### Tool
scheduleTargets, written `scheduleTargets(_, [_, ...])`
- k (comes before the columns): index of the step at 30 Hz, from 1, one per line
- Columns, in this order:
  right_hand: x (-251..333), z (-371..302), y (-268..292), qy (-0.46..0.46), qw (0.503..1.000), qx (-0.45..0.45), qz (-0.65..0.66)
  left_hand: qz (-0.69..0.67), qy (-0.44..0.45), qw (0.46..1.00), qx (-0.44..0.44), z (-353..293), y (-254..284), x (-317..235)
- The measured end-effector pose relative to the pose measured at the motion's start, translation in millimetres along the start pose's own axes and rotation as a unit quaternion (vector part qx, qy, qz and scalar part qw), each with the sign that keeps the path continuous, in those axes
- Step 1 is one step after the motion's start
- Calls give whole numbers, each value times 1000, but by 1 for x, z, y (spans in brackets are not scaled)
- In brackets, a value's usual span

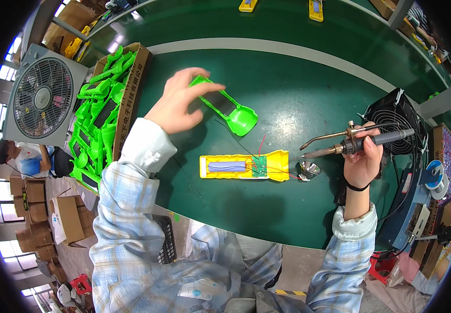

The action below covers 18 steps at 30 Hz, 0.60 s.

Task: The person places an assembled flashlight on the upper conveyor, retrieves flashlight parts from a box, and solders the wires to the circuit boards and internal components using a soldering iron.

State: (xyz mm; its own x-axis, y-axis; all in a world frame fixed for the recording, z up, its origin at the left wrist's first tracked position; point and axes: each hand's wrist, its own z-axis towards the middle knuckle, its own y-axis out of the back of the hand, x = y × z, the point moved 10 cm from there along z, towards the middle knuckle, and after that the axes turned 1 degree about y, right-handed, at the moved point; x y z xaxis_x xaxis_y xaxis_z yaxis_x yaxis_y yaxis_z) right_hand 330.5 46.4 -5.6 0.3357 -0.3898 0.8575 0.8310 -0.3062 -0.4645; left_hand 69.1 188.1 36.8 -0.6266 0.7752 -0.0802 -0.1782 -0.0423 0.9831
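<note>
My left hand (181,99) is over the far end of a green plastic casing half (242,121), fingers spread and thumb apart from it. The casing has a dark panel. A thin dark wire runs from it toward the yellow casing half (203,168) in front of me. Inside the yellow half are a purple battery cell (226,167) and a green circuit board (259,165) with red and black wires. My right hand (364,159) grips a soldering iron (352,144) with a brass feed tube. Its tip points left, close to a round silver reflector (309,169) beside the yellow half.
At left, a cardboard box (131,104) full of green casings stands beside a large grey fan (43,96). A black fan (392,125), a blue device (411,193) and a solder reel (434,175) are at right. Yellow casings (316,10) lie on the far green surface.
</note>
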Motion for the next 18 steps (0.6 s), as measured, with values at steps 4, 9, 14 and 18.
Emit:
scheduleTargets(4, [6,0,-9,13,1000,-1,-1,-11,-88,996,3,7,-15,2])
scheduleTargets(9, [6,1,-10,20,1000,16,10,-97,-101,979,150,18,-40,-21])
scheduleTargets(14, [3,2,-11,15,999,29,21,-181,-95,973,110,-2,-41,-44])
scheduleTargets(18, [3,2,-7,31,999,27,17,-202,-83,972,90,-8,-39,-47])
